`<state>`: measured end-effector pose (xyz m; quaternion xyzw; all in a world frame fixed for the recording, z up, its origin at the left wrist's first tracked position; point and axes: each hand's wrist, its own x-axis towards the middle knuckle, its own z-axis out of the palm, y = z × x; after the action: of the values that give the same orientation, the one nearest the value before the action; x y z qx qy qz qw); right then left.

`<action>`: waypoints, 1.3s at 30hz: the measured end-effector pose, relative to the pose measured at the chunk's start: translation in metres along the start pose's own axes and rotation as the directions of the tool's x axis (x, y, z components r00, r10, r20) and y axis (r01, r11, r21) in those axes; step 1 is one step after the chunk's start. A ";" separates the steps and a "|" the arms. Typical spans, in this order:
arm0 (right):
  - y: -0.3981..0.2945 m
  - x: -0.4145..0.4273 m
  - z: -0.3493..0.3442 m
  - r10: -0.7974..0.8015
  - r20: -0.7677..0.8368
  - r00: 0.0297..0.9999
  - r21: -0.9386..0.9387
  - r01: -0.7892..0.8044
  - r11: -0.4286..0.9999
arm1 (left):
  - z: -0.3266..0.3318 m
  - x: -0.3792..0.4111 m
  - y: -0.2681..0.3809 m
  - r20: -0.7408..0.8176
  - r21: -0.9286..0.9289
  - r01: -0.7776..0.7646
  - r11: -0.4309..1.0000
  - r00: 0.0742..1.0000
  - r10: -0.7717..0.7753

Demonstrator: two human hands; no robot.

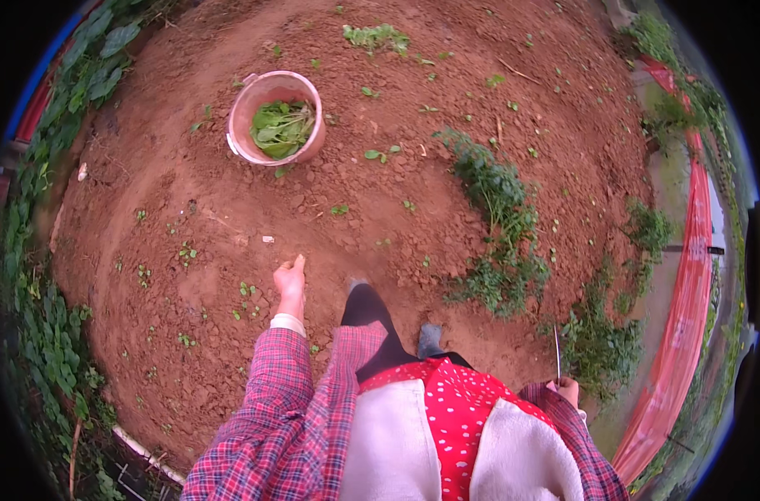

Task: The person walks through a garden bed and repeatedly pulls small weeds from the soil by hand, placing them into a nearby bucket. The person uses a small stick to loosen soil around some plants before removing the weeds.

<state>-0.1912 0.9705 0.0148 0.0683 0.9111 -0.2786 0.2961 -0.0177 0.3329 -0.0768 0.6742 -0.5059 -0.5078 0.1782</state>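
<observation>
My left hand (290, 277) is held over the bare reddish soil at the centre left, its fingers curled together; whether anything small is between them cannot be told. A pinkish plastic bucket (322, 125) stands on the soil ahead of it, with green leaves (282, 128) lying inside. Low at the right, my right hand (566, 389) is closed on a thin metal blade (557, 351) that points away from me; its handle is hidden. Beside that blade grow leafy green plants (596, 344).
A feathery green plant clump (496, 206) spreads across the soil right of centre. Small seedlings (380, 154) dot the ground. Broad-leaved vines (54, 344) line the left edge. Red plastic sheeting (674, 351) runs along the right side. My boot (429, 340) rests on the soil.
</observation>
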 end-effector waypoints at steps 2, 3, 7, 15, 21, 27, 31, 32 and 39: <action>-0.003 0.009 -0.002 -0.007 0.000 1.000 0.022 0.007 1.000 | 0.011 0.015 0.000 0.044 -0.043 0.007 0.999 0.999 -0.006; -0.032 0.007 0.004 0.005 0.030 1.000 0.043 -0.006 0.999 | 0.005 0.025 -0.002 0.045 -0.056 0.011 0.998 0.999 -0.008; -0.079 0.003 0.011 0.117 0.044 0.992 0.068 -0.119 0.990 | 0.018 0.057 0.001 0.094 -0.118 -0.008 0.993 0.995 0.019; -0.094 -0.002 0.028 0.124 0.055 0.991 0.037 -0.126 0.991 | 0.049 0.126 0.043 0.116 0.008 0.105 0.994 0.988 -0.105; -0.097 -0.008 0.036 0.172 0.030 0.985 -0.092 -0.169 0.981 | 0.084 0.175 0.086 0.183 -0.100 0.207 0.973 0.965 -0.186; -0.129 -0.005 0.052 0.210 0.058 0.976 -0.070 -0.206 0.976 | 0.099 0.216 0.098 0.157 -0.241 0.214 0.947 0.971 -0.180; -0.140 -0.009 0.057 0.254 0.032 0.967 -0.048 -0.252 0.966 | 0.100 0.232 0.101 0.269 -0.280 0.311 0.908 0.934 -0.236; -0.134 -0.008 0.059 0.242 0.045 0.969 -0.043 -0.240 0.970 | 0.097 0.232 0.098 0.281 -0.267 0.293 0.918 0.935 -0.216; -0.117 0.003 0.062 0.196 0.099 0.976 -0.108 -0.185 0.977 | 0.060 0.193 0.022 0.224 -0.113 0.283 0.952 0.941 -0.253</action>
<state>-0.1971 0.8385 0.0264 0.1254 0.8953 -0.2072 0.3738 -0.0860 0.1733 -0.1831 0.6658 -0.3871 -0.6297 0.1014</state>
